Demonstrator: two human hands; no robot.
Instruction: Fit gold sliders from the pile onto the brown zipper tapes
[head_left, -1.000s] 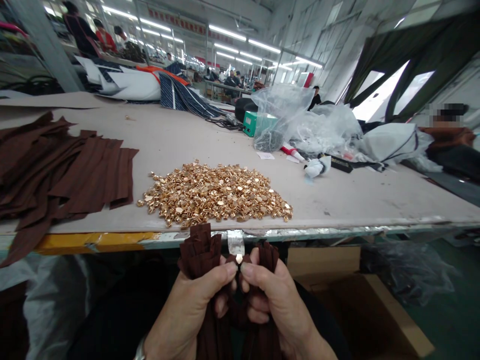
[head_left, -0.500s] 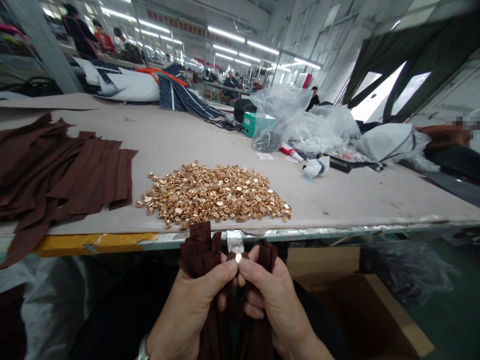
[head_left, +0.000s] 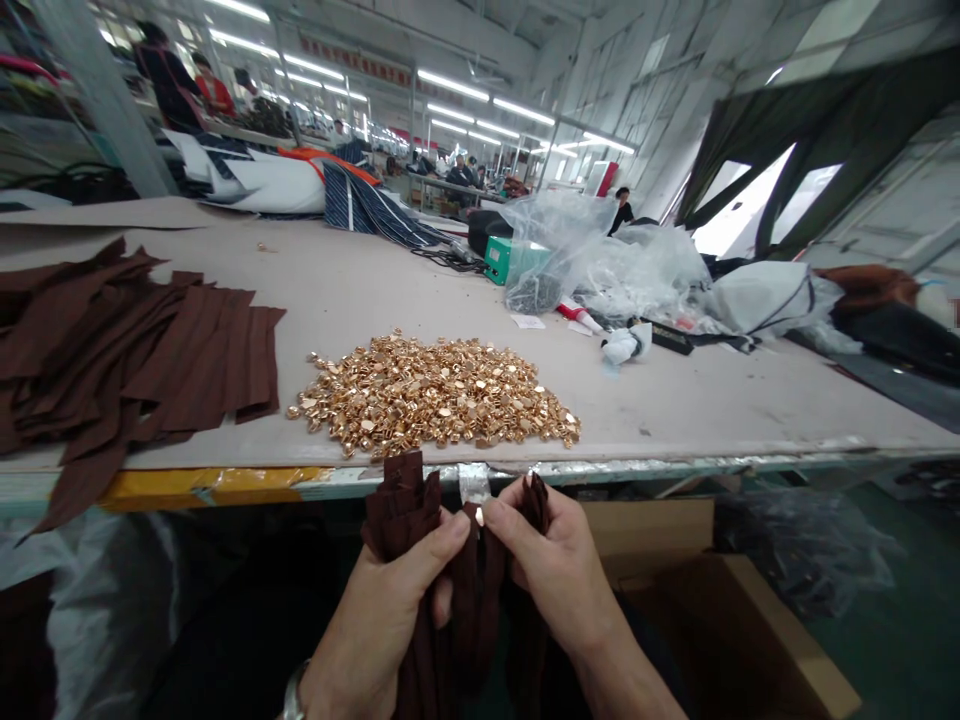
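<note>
My left hand point(head_left: 386, 600) is closed around a bundle of brown zipper tapes point(head_left: 403, 505), their cut ends standing up above the fingers. Between my two thumbs a small shiny gold zipper slider point(head_left: 479, 516) sits at the top of one brown tape point(head_left: 469, 600) that hangs down. My right hand point(head_left: 566, 565) pinches at this slider with thumb and forefinger, while more brown tapes point(head_left: 535, 503) are tucked through its fingers. Just beyond, on the table point(head_left: 675, 405), lies a heap of gold sliders point(head_left: 442, 390).
More brown tapes point(head_left: 150, 360) are piled at the left, some drooping over the table edge. Plastic bags point(head_left: 637, 260), a green box point(head_left: 499, 258) and a red-and-white tube point(head_left: 581, 315) lie farther back. Below right stands an open cardboard box point(head_left: 780, 630). People work in the background.
My hands have drawn slightly apart; the right hand's fingers have shifted up and right from the left thumb. More of the tape beneath the slider now shows. The view has tilted slightly.
</note>
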